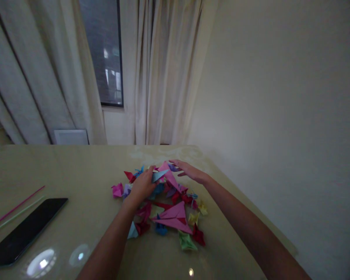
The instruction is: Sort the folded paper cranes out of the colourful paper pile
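A heap of colourful folded-paper figures lies on the table under my hands. My left hand [144,183] is closed at the heap's far left side, and a light blue folded paper [160,175] sticks out from its fingers. Over the far right side, my right hand [189,170] is open with fingers apart, close to a purple paper piece [173,167] and a pink folded paper [169,177]. Nearer to me are a pink paper plane [175,218], a green paper figure [186,241] and a dark red one [198,235]. Part of the heap is hidden behind my left hand.
On the left of the table [84,171] lie a black phone-like slab [26,229], a pink stick [17,206] and a pale green stick [17,215]. A wall [280,116] runs along the right edge. Curtains [169,77] and a window [105,54] stand behind.
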`<state>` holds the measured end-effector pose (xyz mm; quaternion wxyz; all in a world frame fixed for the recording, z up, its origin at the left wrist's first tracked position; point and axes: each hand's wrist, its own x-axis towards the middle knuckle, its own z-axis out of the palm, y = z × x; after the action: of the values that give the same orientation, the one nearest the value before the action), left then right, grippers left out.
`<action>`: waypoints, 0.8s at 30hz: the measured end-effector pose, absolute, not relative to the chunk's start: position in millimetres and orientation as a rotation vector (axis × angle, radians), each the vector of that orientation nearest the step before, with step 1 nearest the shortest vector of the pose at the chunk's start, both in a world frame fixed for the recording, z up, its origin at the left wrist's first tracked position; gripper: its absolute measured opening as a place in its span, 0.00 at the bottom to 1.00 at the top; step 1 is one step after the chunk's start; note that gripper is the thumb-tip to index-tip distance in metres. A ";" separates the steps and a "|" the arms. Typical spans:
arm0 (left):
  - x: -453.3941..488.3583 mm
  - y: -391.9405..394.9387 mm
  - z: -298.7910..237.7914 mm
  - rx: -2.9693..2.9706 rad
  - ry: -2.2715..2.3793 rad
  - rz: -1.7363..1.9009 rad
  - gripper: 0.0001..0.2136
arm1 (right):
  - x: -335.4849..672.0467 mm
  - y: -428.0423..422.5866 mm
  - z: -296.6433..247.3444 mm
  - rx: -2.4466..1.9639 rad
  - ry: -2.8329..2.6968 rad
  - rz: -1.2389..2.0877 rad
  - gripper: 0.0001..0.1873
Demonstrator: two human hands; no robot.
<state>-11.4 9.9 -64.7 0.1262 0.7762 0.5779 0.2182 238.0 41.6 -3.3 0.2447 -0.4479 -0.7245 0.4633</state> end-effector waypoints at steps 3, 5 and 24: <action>-23.4 10.2 -54.0 2.288 1.650 0.581 0.24 | 290.9 -12.7 -7.7 -1.304 -1.975 1.065 0.39; -33.4 6.4 -43.0 2.302 1.665 0.547 0.25 | 319.6 -54.8 -24.2 -1.403 -2.001 0.931 0.44; -73.1 -102.9 -138.6 2.286 1.742 0.760 0.49 | 254.5 -23.7 -93.3 -1.387 -2.378 0.704 0.80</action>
<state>-73.1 -102.9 -138.6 0.0842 0.7663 0.5838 0.2547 254.5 -23.7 -93.3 0.1491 -0.4827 -0.8275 0.2450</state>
